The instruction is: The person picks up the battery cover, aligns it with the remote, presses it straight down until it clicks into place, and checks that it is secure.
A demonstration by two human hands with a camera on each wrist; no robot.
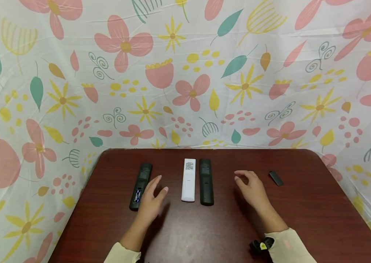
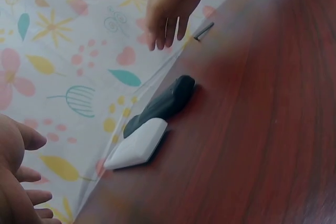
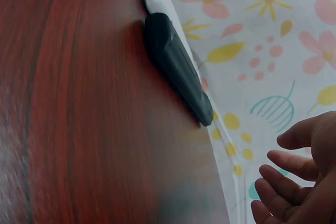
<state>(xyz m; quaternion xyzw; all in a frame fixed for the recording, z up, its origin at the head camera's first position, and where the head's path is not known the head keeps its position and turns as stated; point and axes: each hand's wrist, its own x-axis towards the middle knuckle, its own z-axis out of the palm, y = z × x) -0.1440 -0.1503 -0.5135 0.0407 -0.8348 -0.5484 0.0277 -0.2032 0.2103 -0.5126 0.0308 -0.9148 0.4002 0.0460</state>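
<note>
Three remote controls lie face down on the table. The left black remote control has its battery compartment uncovered, with batteries showing inside. In the middle are a white remote control and a second black remote control, side by side with their backs closed. My left hand hovers just right of the left remote, partly in front of it, fingers relaxed and holding nothing. My right hand is held over the table between the second black remote and a small dark battery cover, its fingers loosely bent around nothing.
The dark red wooden table ends at the back against a white flower-printed cloth, which also hangs at both sides. A black strap with a yellow spot sits at the right sleeve.
</note>
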